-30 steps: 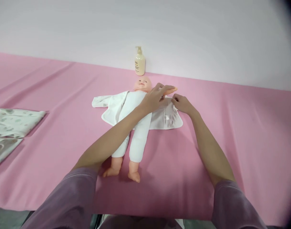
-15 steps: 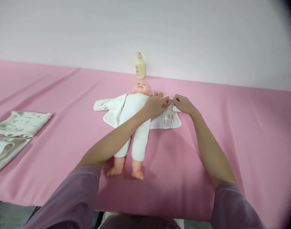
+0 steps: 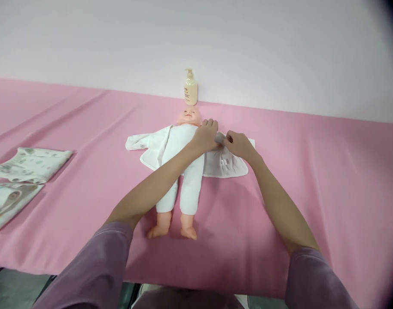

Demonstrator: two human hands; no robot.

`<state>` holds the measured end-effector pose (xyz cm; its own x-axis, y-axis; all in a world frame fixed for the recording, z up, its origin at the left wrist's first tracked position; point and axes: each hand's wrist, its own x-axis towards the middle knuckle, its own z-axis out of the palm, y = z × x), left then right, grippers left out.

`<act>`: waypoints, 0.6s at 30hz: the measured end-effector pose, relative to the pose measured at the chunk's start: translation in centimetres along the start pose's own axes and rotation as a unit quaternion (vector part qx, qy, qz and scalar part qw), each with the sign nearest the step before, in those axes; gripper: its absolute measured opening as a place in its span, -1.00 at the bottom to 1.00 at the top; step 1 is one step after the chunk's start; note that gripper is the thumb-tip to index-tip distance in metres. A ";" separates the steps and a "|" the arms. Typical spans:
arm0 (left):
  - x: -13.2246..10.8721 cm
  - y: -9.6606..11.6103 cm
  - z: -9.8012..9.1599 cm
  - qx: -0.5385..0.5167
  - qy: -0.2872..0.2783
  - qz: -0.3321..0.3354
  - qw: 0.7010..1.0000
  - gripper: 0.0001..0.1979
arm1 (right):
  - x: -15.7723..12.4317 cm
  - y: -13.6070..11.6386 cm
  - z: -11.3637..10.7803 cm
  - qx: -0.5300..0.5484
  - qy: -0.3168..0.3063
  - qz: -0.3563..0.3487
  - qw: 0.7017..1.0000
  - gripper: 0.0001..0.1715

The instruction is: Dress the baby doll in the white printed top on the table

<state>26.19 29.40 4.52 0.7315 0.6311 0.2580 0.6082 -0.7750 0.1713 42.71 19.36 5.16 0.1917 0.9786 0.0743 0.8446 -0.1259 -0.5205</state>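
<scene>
Doll (image 3: 183,171) lies face up mid-table on the pink sheet (image 3: 280,128), with an open white garment (image 3: 225,165) spread beneath it. Left hand (image 3: 206,136) rests curled over the doll's shoulder. Right hand (image 3: 238,145) pinches the garment's upper edge just beside it. Pump bottle (image 3: 190,88) stands beyond the head; folded cloths (image 3: 25,165) lie far left.

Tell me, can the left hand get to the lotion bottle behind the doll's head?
Probably yes. The left hand rests at the doll's shoulder, and the lotion bottle stands just beyond the head with only bare pink cloth between. It would have to let go first.
</scene>
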 end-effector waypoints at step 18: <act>1.7 -3.9 -2.1 0.131 -0.070 0.143 0.979 -0.57 | -5.9 0.4 4.1 -0.154 0.000 -0.018 0.988 -0.64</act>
<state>24.41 33.37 6.32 0.9069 0.4027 0.1240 0.4180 -0.8971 -0.1433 39.83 14.22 1.02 0.1586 0.9834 0.0878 0.9628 -0.1344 -0.2344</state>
